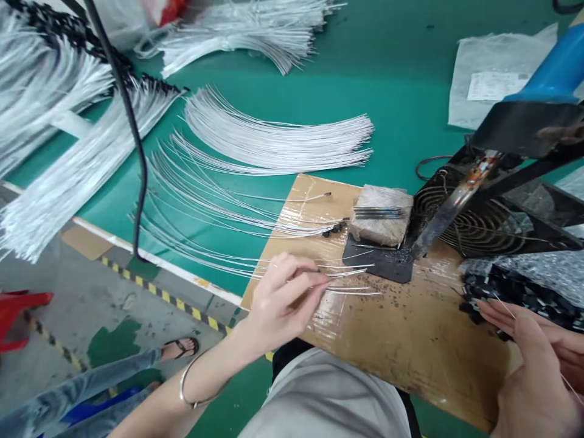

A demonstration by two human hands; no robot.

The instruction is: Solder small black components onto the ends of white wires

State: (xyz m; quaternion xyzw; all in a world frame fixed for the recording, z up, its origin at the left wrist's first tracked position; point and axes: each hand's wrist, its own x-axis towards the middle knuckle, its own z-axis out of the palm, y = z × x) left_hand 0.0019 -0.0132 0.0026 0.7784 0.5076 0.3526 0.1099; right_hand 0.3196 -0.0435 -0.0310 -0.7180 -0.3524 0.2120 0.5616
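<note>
- Left hand: bare, thin silver bangle at the wrist.
- Right hand: bare, no sleeve.
- Grey garment over the lap.

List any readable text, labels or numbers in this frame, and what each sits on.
None can be read.
Paper label inside the clear plastic bag, top right: printed lines, too small and blurred to read.
Yellow-black striped floor tape: a hazard marking, no words.
Cardboard board, wires, left hand, right hand: no text visible.
</note>
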